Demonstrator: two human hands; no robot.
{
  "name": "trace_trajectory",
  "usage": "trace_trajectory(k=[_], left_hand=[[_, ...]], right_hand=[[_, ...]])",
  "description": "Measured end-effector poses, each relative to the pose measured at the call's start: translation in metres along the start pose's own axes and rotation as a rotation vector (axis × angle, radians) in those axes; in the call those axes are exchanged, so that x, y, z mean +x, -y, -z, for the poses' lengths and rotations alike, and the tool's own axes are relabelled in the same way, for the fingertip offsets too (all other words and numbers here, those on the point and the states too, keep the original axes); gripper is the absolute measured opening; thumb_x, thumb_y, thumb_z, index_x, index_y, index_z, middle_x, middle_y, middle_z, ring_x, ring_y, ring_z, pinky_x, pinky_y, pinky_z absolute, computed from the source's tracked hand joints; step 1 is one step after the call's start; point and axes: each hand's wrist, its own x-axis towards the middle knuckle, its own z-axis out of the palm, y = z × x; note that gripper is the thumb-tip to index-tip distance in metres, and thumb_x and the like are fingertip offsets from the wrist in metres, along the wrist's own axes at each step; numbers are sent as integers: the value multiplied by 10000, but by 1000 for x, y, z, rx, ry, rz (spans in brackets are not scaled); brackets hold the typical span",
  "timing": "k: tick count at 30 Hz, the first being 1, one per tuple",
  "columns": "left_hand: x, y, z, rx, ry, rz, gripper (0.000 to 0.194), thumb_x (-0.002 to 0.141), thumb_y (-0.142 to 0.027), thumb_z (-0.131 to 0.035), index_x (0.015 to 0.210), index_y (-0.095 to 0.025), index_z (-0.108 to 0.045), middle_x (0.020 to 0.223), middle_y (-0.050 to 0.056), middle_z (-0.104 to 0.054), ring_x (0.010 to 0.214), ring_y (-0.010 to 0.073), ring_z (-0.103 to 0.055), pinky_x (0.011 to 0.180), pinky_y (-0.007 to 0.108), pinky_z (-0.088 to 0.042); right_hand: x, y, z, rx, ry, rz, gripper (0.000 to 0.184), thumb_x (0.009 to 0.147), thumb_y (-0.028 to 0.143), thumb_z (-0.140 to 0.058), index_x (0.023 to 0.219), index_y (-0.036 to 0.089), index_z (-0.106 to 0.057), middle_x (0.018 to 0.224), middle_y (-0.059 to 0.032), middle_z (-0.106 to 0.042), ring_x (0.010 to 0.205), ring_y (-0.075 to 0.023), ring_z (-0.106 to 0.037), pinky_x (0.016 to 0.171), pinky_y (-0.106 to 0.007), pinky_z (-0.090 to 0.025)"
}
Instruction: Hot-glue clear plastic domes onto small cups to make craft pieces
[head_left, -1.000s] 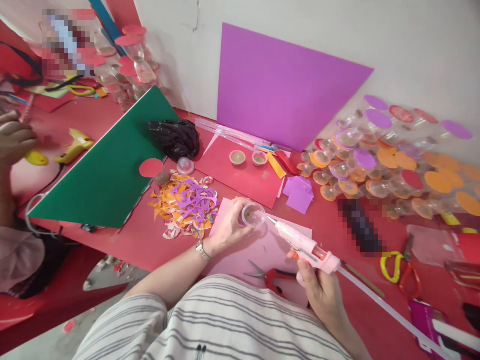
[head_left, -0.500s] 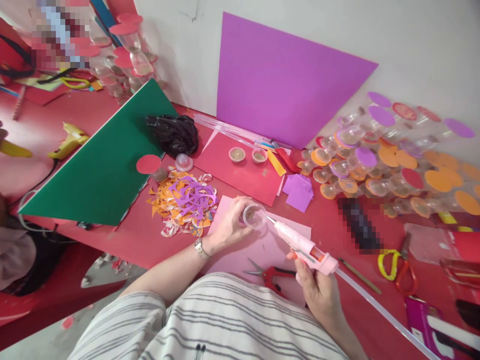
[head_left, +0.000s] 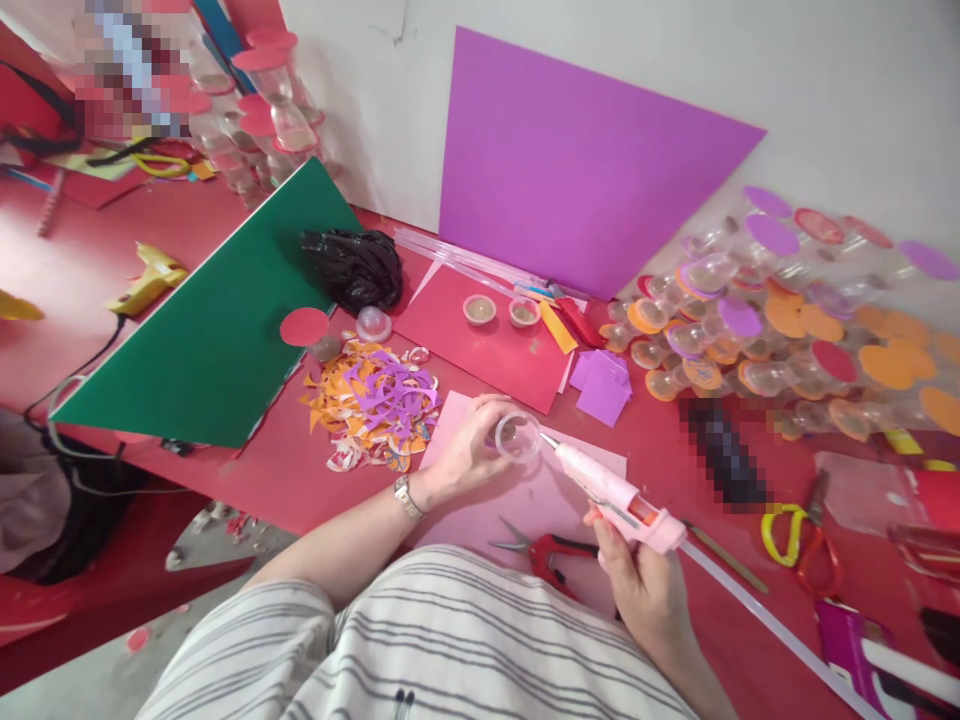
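Observation:
My left hand [head_left: 480,440] is closed around a small clear plastic cup [head_left: 519,438], tilted so its round opening shows. In my right hand [head_left: 645,585] is a pink hot glue gun [head_left: 604,490], its metal tip at the cup's rim; I cannot tell whether they touch. A long glue stick [head_left: 772,620] sticks out of the gun's back. Below both hands lie a pink sheet [head_left: 457,515] and red-handled pruning shears [head_left: 551,555]. Beyond the cup, two small cups of sand-coloured filling [head_left: 480,311] stand on a red sheet [head_left: 442,335].
Orange and purple paper scraps [head_left: 375,400] lie left of my hands. A green board [head_left: 217,330] leans behind them, beside a black plastic bag [head_left: 356,265]. Many cup hourglasses [head_left: 750,320] crowd the right side, with scissors [head_left: 802,545] in front. A yellow glue gun [head_left: 150,280] lies far left.
The whole view has shifted slightly, with things appearing a little further right. My hands keep their hold on the cup and glue gun, whose tip stays at the cup's rim.

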Motion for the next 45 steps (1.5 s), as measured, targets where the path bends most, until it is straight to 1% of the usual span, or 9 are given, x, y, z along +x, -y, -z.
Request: trace_trajectory(k=[5, 13, 18, 23, 27, 31, 33, 37, 45], left_hand=[[-2, 4, -4, 0, 23, 13, 365, 850, -345, -668, 1173, -203, -575, 1228, 127, -610, 1230, 292, -514, 1069, 451, -436], [-2, 5, -5, 12, 19, 26, 358, 843, -332, -662, 1167, -207, -578, 1217, 126, -615, 1224, 286, -518, 1061, 440, -441], [0, 3, -2, 34, 12, 25, 354, 846, -302, -643, 1180, -206, -575, 1211, 121, -620, 1195, 275, -539, 1044, 428, -459], [1, 2, -3, 27, -10, 3, 346, 838, -259, -634, 1174, -197, -574, 1190, 118, -627, 1164, 265, -559, 1032, 425, -472], [-1, 4, -5, 32, 23, -1, 386, 824, -249, -646, 1200, -205, -568, 1205, 119, -627, 1200, 280, -546, 1071, 457, -439], [-2, 6, -6, 21, 67, -7, 416, 790, -256, -671, 1190, -210, -568, 1184, 120, -636, 1240, 302, -515, 1080, 471, -427], [-1, 5, -6, 19, 80, -8, 419, 782, -256, -674, 1185, -210, -568, 1177, 120, -642, 1258, 310, -499, 1089, 477, -422], [0, 4, -6, 15, 88, -16, 397, 783, -249, -666, 1167, -210, -574, 1154, 115, -659, 1243, 309, -502, 1101, 484, -411], [1, 4, -5, 15, 66, -31, 362, 818, -274, -631, 1169, -205, -573, 1174, 114, -650, 1177, 286, -551, 1089, 487, -420]], right_hand=[[-2, -4, 1, -28, -24, 5, 466, 955, 544, -525, 752, 156, -686, 575, -101, -692, 489, -176, -652, 433, -240, -530], [-4, -8, 1, -66, -33, 56, 440, 958, 510, -538, 753, 155, -698, 626, -118, -722, 529, -197, -685, 467, -259, -545], [-6, -9, 1, -104, -31, 92, 461, 960, 518, -528, 707, 171, -695, 531, -72, -664, 434, -165, -605, 388, -242, -457], [-8, -10, 2, -160, -40, 111, 453, 970, 496, -519, 724, 171, -717, 471, -47, -604, 401, -161, -563, 394, -259, -450], [-11, -14, 0, -182, -93, 157, 446, 965, 466, -541, 680, 160, -696, 497, -66, -626, 415, -163, -575, 391, -258, -444], [-13, -16, -1, -200, -109, 107, 482, 950, 520, -546, 624, 183, -658, 448, -49, -592, 379, -150, -543, 364, -252, -421], [-13, -15, -1, -189, -98, 73, 491, 943, 541, -545, 615, 191, -648, 432, -46, -575, 375, -152, -536, 374, -257, -436], [-11, -15, 0, -145, -76, 80, 464, 955, 509, -541, 662, 171, -662, 501, -81, -638, 440, -174, -610, 427, -261, -493], [-10, -16, -1, -124, -72, 116, 383, 947, 442, -577, 748, 137, -694, 597, -122, -706, 460, -202, -648, 397, -270, -480]])
